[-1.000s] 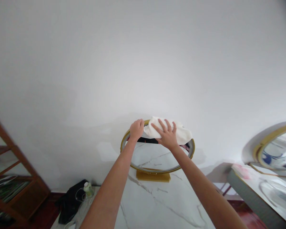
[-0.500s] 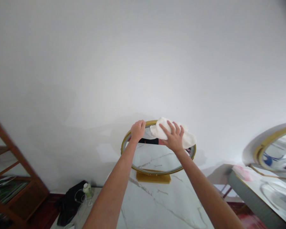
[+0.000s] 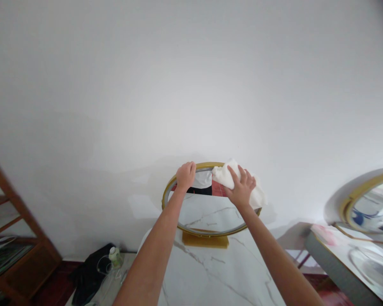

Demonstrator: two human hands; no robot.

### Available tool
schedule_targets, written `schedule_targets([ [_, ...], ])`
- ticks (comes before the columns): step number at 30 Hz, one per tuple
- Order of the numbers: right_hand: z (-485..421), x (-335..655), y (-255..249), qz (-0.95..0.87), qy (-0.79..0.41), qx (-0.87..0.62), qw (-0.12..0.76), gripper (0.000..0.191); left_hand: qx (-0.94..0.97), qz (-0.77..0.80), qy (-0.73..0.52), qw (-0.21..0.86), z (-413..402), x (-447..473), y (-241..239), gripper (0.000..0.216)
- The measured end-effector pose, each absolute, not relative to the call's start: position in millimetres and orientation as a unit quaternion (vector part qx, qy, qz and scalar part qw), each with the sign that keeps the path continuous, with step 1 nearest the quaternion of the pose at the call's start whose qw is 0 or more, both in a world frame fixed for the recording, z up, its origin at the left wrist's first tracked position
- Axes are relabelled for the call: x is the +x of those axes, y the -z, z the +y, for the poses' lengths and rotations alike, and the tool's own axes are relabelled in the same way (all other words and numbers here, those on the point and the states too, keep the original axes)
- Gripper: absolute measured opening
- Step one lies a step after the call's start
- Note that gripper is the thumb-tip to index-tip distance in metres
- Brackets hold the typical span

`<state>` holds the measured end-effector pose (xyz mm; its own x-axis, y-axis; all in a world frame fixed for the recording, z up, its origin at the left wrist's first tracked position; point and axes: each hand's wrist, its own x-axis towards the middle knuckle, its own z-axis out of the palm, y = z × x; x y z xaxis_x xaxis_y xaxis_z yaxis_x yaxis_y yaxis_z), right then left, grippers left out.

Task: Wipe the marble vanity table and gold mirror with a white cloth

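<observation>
A gold-rimmed mirror [image 3: 204,214] stands on a gold base on the white marble-patterned tabletop [image 3: 198,272], close to the wall. My left hand [image 3: 186,175] is closed over the upper left of its rim. With fingers spread, my right hand [image 3: 241,187] presses a crumpled white cloth [image 3: 225,175] on the upper right of the glass and rim. Part of the cloth hangs past the rim on the right. The glass reflects the tabletop, a white top and a red floor.
To the right, a second gold-rimmed mirror [image 3: 370,204] stands on another table [image 3: 335,255] with a pink and white cloth. At lower left are a small bottle [image 3: 115,256], a black bag [image 3: 91,272] and cables. A wooden shelf [image 3: 25,238] stands at the far left.
My right hand has slid the white cloth right and slightly down along the mirror, baring more glass near the top. My left hand keeps its place on the rim.
</observation>
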<state>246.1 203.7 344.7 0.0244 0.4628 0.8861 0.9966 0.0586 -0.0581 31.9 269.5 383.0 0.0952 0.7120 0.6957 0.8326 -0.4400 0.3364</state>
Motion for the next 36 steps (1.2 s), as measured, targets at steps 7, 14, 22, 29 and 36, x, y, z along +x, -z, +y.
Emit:
schedule_targets([
  [7,207.1,207.1,-368.3,-0.716,0.352,-0.526,0.294,0.073,-0.744,-0.518,0.419,0.056,265.2,29.3,-384.0,0.035],
  [14,209.8,203.9,-370.2,-0.743,0.357,-0.501,0.265,0.073,-0.750,-0.517,0.409,0.056,262.9,28.8,-385.7,0.036],
  [22,207.5,225.4,-356.0,-0.660,0.347,-0.567,0.351,0.067,-0.753,-0.508,0.414,0.064,266.2,28.7,-385.7,0.037],
  [29,207.9,237.1,-344.7,-0.613,0.351,-0.589,0.392,0.063,-0.745,-0.522,0.412,0.058,266.9,26.3,-383.8,0.036],
  [36,208.6,214.9,-361.5,-0.681,0.363,-0.553,0.313,0.066,-0.749,-0.510,0.421,0.047,265.4,26.9,-384.7,0.037],
])
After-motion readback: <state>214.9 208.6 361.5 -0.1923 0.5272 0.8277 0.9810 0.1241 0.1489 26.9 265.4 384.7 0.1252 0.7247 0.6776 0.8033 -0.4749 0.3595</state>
